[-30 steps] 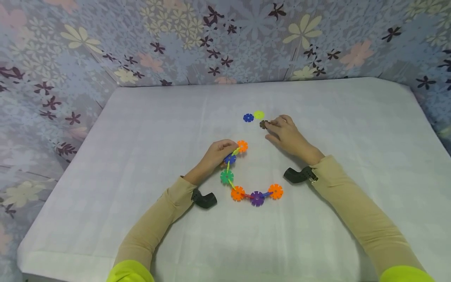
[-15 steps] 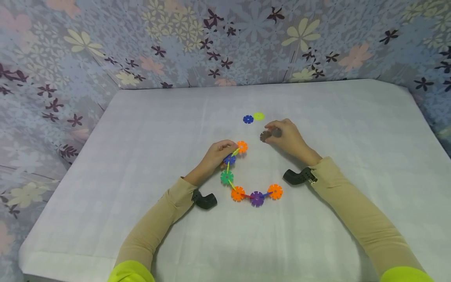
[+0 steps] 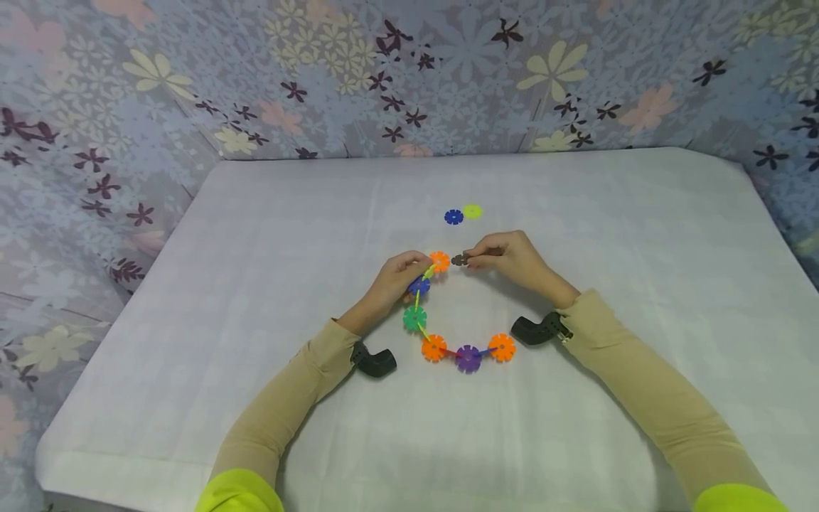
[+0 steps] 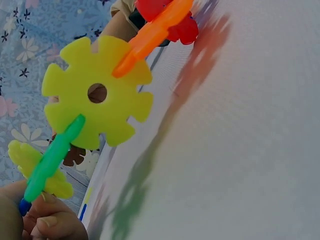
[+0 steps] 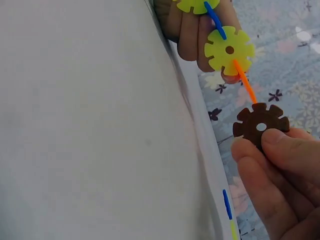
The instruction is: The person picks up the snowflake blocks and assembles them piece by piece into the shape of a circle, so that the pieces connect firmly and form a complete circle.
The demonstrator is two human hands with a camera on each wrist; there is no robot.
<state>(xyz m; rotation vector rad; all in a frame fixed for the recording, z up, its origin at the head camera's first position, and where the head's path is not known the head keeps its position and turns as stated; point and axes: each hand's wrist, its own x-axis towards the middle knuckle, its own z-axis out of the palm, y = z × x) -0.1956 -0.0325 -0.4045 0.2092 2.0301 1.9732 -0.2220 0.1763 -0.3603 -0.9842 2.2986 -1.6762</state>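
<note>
A chain of notched plastic flower discs curves over the white table. My left hand (image 3: pixel 393 284) grips its upper end near a blue disc (image 3: pixel 419 286) and a yellow disc (image 5: pixel 230 50). Beyond those fingers the end orange disc (image 3: pixel 439 262) sticks out. My right hand (image 3: pixel 518 263) pinches a brown disc (image 5: pixel 252 120) between thumb and fingers, its notched rim right at the orange disc's edge. Farther along the chain come a green disc (image 3: pixel 414 318), another orange disc (image 3: pixel 434 348), a purple disc (image 3: pixel 468 359) and a last orange disc (image 3: pixel 502 348).
Behind the hands, a loose blue disc (image 3: pixel 453 217) and a loose yellow disc (image 3: pixel 472 212) lie on the white-covered table (image 3: pixel 307 213). Flower-patterned cloth (image 3: pixel 409 71) hangs at the back and sides. Each wrist wears a black camera mount (image 3: pixel 536 330).
My right hand has picked up the brown disc from beside the loose discs and brought it toward me and left, to the orange end disc. The left hand keeps its hold on the chain.
</note>
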